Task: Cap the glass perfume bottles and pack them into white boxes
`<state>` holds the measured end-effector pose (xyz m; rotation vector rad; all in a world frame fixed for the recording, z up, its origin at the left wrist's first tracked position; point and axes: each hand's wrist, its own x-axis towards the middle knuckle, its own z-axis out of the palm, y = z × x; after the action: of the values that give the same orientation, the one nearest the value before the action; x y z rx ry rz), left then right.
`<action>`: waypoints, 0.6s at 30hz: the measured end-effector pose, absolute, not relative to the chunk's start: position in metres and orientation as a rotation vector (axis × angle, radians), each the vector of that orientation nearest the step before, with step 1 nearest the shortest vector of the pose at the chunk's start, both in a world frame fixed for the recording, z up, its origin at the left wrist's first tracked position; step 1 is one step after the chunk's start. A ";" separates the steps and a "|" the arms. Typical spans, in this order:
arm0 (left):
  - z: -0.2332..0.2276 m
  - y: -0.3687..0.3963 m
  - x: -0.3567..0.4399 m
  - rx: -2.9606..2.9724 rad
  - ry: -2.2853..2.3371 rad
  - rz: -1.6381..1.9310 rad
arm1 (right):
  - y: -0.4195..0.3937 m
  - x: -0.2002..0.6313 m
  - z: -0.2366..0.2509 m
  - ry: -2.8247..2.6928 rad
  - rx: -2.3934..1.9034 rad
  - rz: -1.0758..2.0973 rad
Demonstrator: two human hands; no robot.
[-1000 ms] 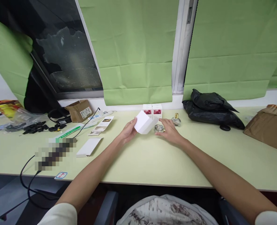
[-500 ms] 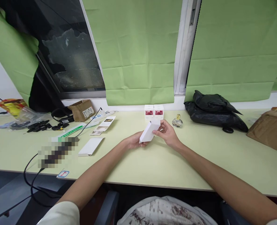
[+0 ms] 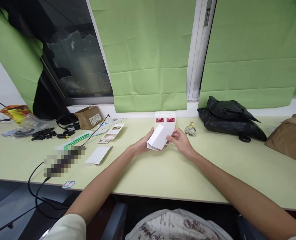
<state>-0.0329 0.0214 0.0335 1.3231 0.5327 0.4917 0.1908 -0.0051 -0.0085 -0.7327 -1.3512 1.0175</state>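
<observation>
Both my hands hold a small white carton (image 3: 158, 137) tilted just above the pale green table (image 3: 163, 173). My left hand (image 3: 140, 146) grips its left side. At the carton's right end, my right hand (image 3: 181, 141) has its fingers closed; what lies under them is hidden. Two white boxes with red prints (image 3: 165, 118) stand side by side right behind the carton. A small glass bottle with a gold cap (image 3: 190, 130) stands to the right of my right hand.
A black plastic bag (image 3: 228, 118) lies at the back right, a brown paper parcel (image 3: 288, 138) at the far right. To the left are a flat white carton (image 3: 97, 155), leaflets (image 3: 110, 132), a small cardboard box (image 3: 87, 117) and black cables (image 3: 47, 133).
My right hand left the glass bottle on the table and took the carton's right end. The carton came lower and nearer to me, then tilted. That bottle is no longer in sight.
</observation>
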 end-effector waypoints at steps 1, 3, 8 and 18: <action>0.035 0.021 -0.033 1.311 0.505 0.493 | -0.004 0.191 -0.010 -1.337 -0.744 1.018; 0.036 0.020 -0.033 1.323 0.520 0.492 | -0.001 0.192 -0.012 -1.320 -0.768 1.016; 0.026 0.026 -0.034 1.494 0.791 0.641 | 0.003 0.194 -0.017 -1.281 -0.782 1.013; 0.057 0.034 -0.077 1.961 1.270 0.882 | -0.003 0.196 -0.021 -1.382 -1.009 0.747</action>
<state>-0.0767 0.0338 0.0570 1.9609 1.2704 0.8821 0.1957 -0.0031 -0.0206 -1.0088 -1.3816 0.7470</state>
